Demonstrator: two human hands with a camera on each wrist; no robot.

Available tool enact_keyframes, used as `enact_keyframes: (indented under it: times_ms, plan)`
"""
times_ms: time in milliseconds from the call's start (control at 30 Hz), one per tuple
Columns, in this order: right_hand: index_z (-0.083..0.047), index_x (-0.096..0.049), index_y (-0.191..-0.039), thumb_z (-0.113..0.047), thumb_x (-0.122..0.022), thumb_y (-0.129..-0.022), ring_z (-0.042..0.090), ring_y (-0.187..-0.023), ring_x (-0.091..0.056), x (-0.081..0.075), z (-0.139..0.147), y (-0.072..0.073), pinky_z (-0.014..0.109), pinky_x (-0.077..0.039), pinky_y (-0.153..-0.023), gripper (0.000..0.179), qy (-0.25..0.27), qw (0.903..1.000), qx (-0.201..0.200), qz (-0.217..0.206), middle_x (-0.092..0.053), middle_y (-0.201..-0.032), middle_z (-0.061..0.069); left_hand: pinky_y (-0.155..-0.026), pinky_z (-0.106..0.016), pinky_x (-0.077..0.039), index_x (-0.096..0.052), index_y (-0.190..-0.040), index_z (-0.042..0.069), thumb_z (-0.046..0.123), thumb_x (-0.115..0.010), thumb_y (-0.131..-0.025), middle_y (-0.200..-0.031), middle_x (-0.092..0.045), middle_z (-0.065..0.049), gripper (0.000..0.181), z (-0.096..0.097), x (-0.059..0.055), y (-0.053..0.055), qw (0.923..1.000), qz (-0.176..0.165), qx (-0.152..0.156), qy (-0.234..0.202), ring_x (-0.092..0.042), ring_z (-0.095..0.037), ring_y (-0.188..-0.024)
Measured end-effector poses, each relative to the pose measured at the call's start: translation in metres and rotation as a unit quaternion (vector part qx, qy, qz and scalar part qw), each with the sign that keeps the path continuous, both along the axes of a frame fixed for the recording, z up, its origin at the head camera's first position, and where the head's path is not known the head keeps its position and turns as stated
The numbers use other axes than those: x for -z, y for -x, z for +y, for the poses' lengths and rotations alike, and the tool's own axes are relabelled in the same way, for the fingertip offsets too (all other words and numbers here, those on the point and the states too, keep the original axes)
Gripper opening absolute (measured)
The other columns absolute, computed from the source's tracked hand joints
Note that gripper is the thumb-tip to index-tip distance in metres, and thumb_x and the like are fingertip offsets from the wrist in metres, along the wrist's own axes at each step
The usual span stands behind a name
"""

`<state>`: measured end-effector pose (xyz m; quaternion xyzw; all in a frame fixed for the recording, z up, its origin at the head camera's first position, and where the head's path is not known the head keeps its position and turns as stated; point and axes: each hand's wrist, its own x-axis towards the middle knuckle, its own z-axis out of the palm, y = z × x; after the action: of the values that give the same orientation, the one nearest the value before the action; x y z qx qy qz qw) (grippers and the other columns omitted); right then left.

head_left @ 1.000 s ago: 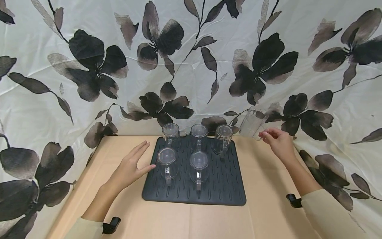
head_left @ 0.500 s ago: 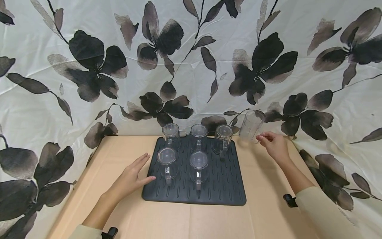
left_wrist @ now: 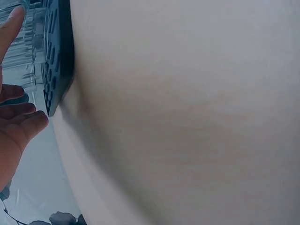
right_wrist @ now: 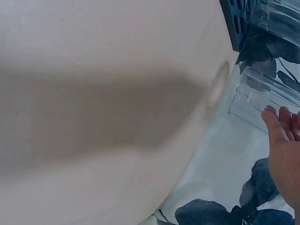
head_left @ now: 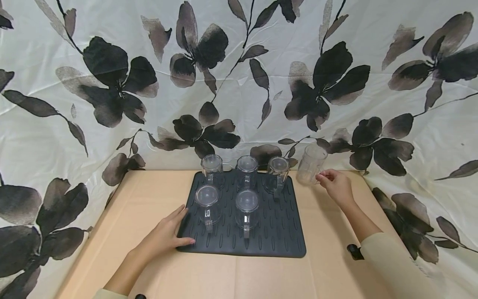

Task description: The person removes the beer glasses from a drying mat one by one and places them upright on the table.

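My right hand [head_left: 337,187] pinches the handle of a clear glass mug [head_left: 312,164] just right of the dark ribbed drying mat [head_left: 276,232]. The mug tilts a little, and the right wrist view shows its rim [right_wrist: 241,91] raised off the table. My left hand [head_left: 162,234] lies along the mat's left edge, fingers extended and holding nothing; whether the thumb touches the mat I cannot tell. Several similar mugs stand bottom up on the mat: two in front, a left one [head_left: 208,201] and a middle one [head_left: 247,207], and a row behind, including a right one [head_left: 278,170].
A light wood-coloured table [head_left: 269,276] lies under the mat. Behind it hangs a white cloth [head_left: 231,104] with dark flowers, close to the table's back edge. The mat's front right part is bare.
My right hand has brought the mug down and slightly left, toward the mat's right edge. My left hand has slid nearer to me along the mat's left side. The standing mugs have stayed put.
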<state>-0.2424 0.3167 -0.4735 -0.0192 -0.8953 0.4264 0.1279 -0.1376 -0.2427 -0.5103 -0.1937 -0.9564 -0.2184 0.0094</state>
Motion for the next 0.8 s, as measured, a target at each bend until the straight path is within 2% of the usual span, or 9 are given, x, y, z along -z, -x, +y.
enact_keyframes:
  times_ms: [133,433,633,800]
  plan:
    - [0.006,-0.071,-0.101,-0.019,-0.072,-0.099,-0.004,-0.069,-0.064,0.005,-0.001,0.002,0.009,-0.053,-0.061,0.025,0.008,0.9999,0.001,-0.011,-0.075,-0.093,0.024,-0.104,-0.056,-0.052,-0.049,-0.145,-0.014,0.053,-0.094,-0.068,-0.153,-0.044,-0.036,0.111,-0.002,0.004,-0.003,1.0000,0.001,0.006,0.006,-0.054,-0.052,-0.133]
    - [0.005,-0.070,-0.100,-0.018,-0.072,-0.098,-0.005,-0.068,-0.063,0.011,-0.001,0.008,0.010,-0.053,-0.060,0.023,0.000,0.9997,0.009,-0.023,-0.075,-0.094,0.024,-0.106,-0.055,-0.050,-0.049,-0.143,-0.016,0.053,-0.093,-0.067,-0.154,-0.042,-0.037,0.111,-0.004,0.012,-0.011,0.9990,-0.043,0.008,0.008,-0.051,-0.053,-0.136]
    - [0.003,-0.070,-0.098,-0.018,-0.073,-0.098,-0.003,-0.067,-0.061,0.014,-0.006,0.009,0.013,-0.051,-0.057,0.022,-0.019,0.9995,0.003,-0.026,-0.075,-0.087,0.016,-0.107,-0.055,-0.049,-0.051,-0.141,-0.017,0.051,-0.094,-0.065,-0.154,-0.041,-0.037,0.111,-0.006,0.014,-0.013,0.9987,-0.048,0.007,0.012,-0.049,-0.053,-0.137]
    - [0.002,-0.070,-0.097,-0.019,-0.073,-0.098,0.004,-0.068,-0.062,0.017,-0.008,0.009,0.015,-0.049,-0.056,0.021,-0.029,0.9991,0.008,-0.031,-0.074,-0.086,0.014,-0.106,-0.055,-0.050,-0.054,-0.138,-0.018,0.051,-0.095,-0.065,-0.154,-0.042,-0.037,0.109,-0.006,0.014,-0.015,0.9983,-0.053,0.005,0.021,-0.049,-0.054,-0.137]
